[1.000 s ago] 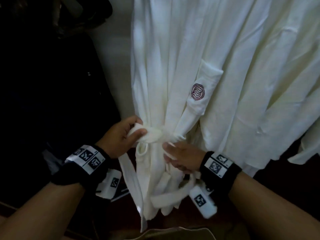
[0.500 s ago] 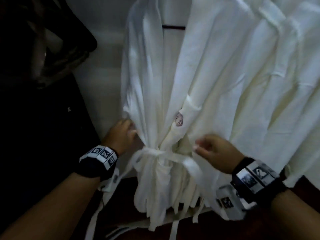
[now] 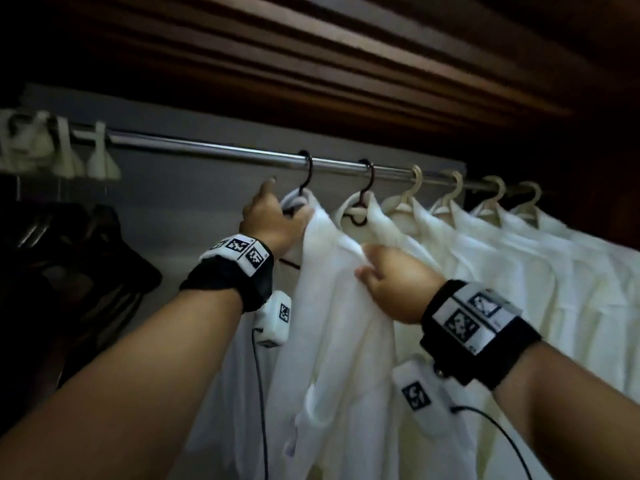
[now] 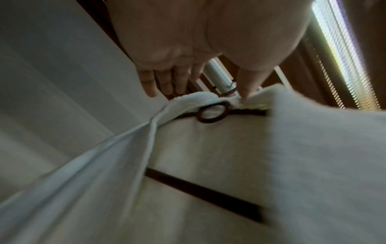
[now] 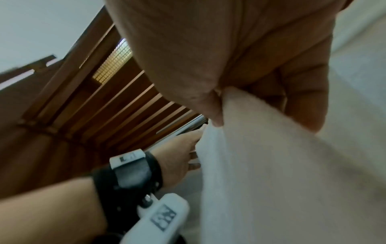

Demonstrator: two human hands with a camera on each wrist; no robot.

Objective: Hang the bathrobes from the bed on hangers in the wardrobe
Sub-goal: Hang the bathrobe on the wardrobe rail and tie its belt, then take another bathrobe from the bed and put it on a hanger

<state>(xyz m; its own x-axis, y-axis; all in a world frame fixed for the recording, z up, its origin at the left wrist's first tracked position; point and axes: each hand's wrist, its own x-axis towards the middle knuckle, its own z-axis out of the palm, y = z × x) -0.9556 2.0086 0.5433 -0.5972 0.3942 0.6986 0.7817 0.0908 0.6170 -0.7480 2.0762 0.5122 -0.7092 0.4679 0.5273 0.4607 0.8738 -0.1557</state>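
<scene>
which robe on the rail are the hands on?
The leftmost bathrobe, on the first dark hanger. The left hand is at its collar, and the right hand grips its shoulder fabric. The robes to its right hang untouched.

**Bare forearms, black wristbands, white camera pods**

Both forearms are bare, with no sleeves in view. The left wrist carries a wide black band (image 3: 231, 271) topped by a white strip printed with black-and-white square code markers. A white boxy pod (image 3: 275, 320) with one such marker hangs beneath it, trailing a thin black cable (image 3: 260, 393). The right wrist wears a matching black band (image 3: 479, 332), a marker strip, a white pod (image 3: 420, 396) and its own black cable (image 3: 498, 424).
</scene>
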